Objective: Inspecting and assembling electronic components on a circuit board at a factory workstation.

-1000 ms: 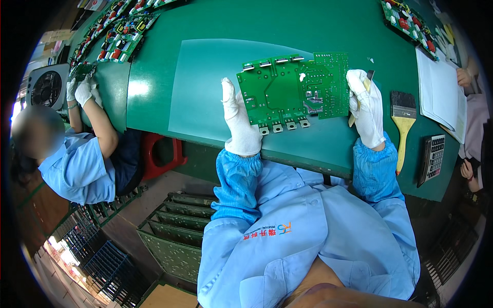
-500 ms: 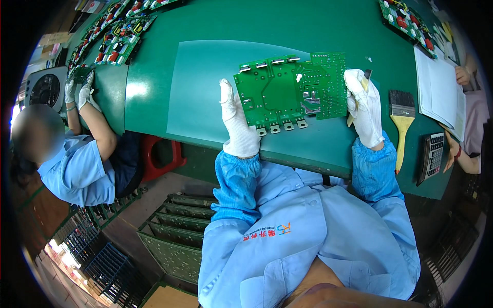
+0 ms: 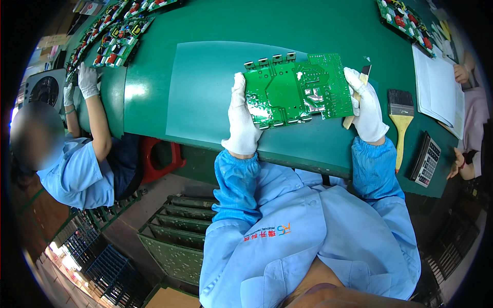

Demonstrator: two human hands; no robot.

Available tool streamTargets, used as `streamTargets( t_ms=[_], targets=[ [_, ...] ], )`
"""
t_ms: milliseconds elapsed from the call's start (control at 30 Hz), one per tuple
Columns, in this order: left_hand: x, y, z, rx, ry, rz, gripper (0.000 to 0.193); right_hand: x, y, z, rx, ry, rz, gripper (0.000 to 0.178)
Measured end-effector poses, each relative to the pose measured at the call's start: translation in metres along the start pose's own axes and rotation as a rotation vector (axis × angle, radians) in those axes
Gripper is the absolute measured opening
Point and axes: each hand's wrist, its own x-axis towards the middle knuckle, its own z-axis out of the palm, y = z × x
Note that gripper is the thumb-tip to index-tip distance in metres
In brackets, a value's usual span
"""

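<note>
A green circuit board (image 3: pixel 280 95) is held up between my hands over the bench, its solder side facing me. Metal-tabbed parts stick out along its far edge, and shiny solder patches show right of its middle. My left hand (image 3: pixel 241 118), in a white glove, grips the board's left edge. At the right edge my right hand (image 3: pixel 367 110), gloved too, is closed on the board. That same hand also carries a slim tool with a pale flat handle (image 3: pixel 348 122) and a dark end. The fingers behind the board are hidden.
A wide brush (image 3: pixel 401 126) and a calculator (image 3: pixel 426 161) lie to the right, near white papers (image 3: pixel 436 97) and another person's hands. Populated boards (image 3: pixel 120 43) stand at the far left, by a co-worker's gloved hand (image 3: pixel 88 82). A slotted green rack (image 3: pixel 174 231) is below.
The board has tilted in my hands, shifting slightly right, and its surface now catches light. At the right, the calculator has turned near the other person's hand. The left co-worker's hands have moved.
</note>
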Motion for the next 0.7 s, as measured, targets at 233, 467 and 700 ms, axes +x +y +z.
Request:
streamTargets(
  t_ms=[233,467,700],
  targets=[
    [0.003,0.003,-0.003,0.031,0.064,-0.023,0.032,0.004,0.004,-0.009,0.135,-0.024,0.050,0.029],
    [-0.002,0.005,0.003,0.036,0.040,-0.018,0.030,0.003,0.001,-0.005,0.126,-0.035,0.042,0.028],
    [-0.005,0.004,0.006,0.067,0.042,0.008,0.029,0.003,0.002,-0.007,0.095,-0.048,0.036,0.028]
  ],
)
